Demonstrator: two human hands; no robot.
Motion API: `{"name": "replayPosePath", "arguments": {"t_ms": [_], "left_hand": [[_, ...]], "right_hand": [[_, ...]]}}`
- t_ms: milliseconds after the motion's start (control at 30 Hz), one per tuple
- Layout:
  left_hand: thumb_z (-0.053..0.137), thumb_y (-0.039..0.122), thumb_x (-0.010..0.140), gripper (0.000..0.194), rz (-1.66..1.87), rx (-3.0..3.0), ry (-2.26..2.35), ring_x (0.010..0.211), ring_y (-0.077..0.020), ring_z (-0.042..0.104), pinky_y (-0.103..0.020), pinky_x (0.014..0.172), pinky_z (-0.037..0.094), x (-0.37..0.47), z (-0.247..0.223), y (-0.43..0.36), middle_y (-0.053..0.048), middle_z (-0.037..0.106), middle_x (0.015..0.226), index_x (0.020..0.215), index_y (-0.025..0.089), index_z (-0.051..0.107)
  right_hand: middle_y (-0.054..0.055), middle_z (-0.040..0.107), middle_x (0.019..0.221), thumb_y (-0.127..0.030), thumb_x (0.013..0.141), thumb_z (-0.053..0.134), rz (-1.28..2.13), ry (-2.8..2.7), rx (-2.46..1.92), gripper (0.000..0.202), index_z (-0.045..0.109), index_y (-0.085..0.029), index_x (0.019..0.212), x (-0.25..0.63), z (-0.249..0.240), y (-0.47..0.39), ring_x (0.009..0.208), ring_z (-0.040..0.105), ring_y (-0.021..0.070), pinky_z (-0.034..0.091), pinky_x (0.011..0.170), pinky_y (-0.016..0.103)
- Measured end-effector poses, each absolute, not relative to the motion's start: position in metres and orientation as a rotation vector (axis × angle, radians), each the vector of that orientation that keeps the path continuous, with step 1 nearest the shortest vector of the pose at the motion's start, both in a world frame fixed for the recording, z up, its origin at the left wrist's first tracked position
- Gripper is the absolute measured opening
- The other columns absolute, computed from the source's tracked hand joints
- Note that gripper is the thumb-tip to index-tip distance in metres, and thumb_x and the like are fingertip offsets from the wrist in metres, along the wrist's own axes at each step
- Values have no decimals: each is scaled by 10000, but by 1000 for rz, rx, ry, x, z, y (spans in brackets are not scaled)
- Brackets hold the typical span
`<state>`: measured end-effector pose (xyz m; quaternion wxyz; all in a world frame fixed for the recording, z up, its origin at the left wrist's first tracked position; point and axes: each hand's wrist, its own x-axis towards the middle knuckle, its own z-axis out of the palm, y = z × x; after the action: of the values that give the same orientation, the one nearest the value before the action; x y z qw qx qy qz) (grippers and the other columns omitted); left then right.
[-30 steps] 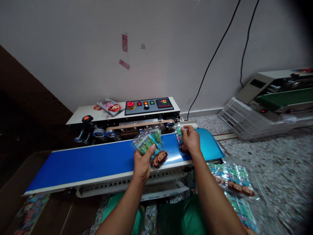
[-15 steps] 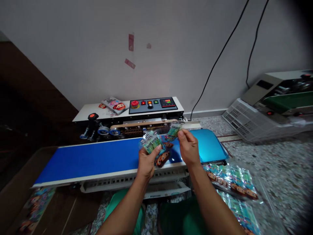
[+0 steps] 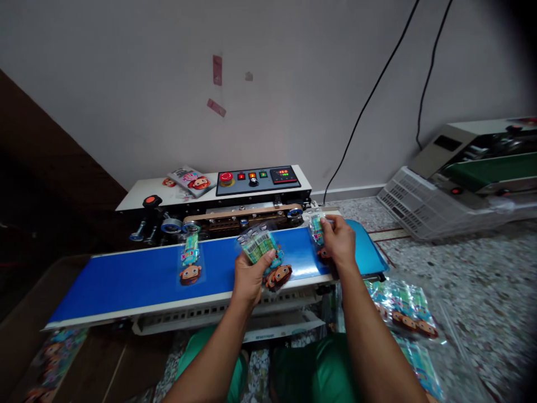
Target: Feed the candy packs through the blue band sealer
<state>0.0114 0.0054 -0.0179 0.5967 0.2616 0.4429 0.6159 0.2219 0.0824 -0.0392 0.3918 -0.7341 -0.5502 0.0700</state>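
My left hand [image 3: 250, 275] is closed around a fanned stack of clear plastic packets [image 3: 260, 246] showing barcodes and cartoon figures with brown hair. It hovers over the front edge of the blue conveyor belt [image 3: 126, 280]. In my right hand [image 3: 339, 240] a single packet [image 3: 317, 229] is pinched at its upper edge, at the right end of the band sealer [image 3: 210, 204]. The lower part of that packet hangs over the belt, partly hidden by my fingers. Another packet [image 3: 191, 260] lies flat on the belt to the left, below the sealer's rollers.
Printed packets [image 3: 193, 180] rest on the sealer's top beside its control panel [image 3: 258, 178]. Bagged packets [image 3: 409, 308] lie at the lower right. A cardboard box [image 3: 92, 358] stands lower left, a white plastic crate [image 3: 413, 204] and second machine [image 3: 474, 148] at right.
My right hand has moved right with its packet, to the sealer's right end. A packet has come into view on the belt at left. My left hand still holds the stack.
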Motion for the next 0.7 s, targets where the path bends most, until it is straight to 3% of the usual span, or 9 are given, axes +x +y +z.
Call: {"name": "replayPosePath", "arguments": {"t_ms": [167, 333, 467, 567, 700], "left_hand": [[808, 253, 577, 347, 1437, 607, 1031, 724, -175, 674, -305, 729, 509, 9, -21, 7, -66, 731, 835, 871, 125, 676], [815, 223, 562, 352, 1487, 595, 1020, 704, -151, 668, -278, 717, 509, 10, -21, 9, -28, 730, 814, 877, 148, 676], [809, 226, 575, 384, 1490, 627, 987, 752, -161, 669, -293, 755, 511, 9, -20, 9, -40, 728, 883, 928, 149, 676], [804, 224, 586, 373, 1486, 650, 986, 744, -156, 665, -282, 746, 508, 9, -20, 8, -42, 727, 882, 926, 140, 676], [795, 243, 602, 371, 1456, 648, 978, 757, -167, 669, -296, 758, 509, 10, -18, 7, -50, 728, 894, 941, 145, 679]], "right_hand": [[111, 679, 780, -416, 865, 410, 227, -1534, -1864, 403, 623, -125, 1046, 206, -40, 90, 731, 589, 229, 390, 674, 316], [136, 640, 1062, -462, 857, 461, 349, -1547, -1546, 423, 609, -150, 1103, 166, -22, 70, 945, 570, 231, 429, 818, 351], [37, 689, 929, -460, 834, 524, 984, -1505, -1180, 335, 671, -199, 986, 135, -8, 41, 828, 612, 177, 475, 737, 288], [9, 689, 810, -428, 821, 558, 1009, -1424, -1150, 289, 708, -185, 864, 124, -7, 30, 762, 603, 159, 467, 692, 265], [3, 689, 802, -417, 816, 568, 987, -1284, -1159, 284, 716, -183, 875, 124, -13, 31, 740, 595, 153, 467, 677, 266]]}}
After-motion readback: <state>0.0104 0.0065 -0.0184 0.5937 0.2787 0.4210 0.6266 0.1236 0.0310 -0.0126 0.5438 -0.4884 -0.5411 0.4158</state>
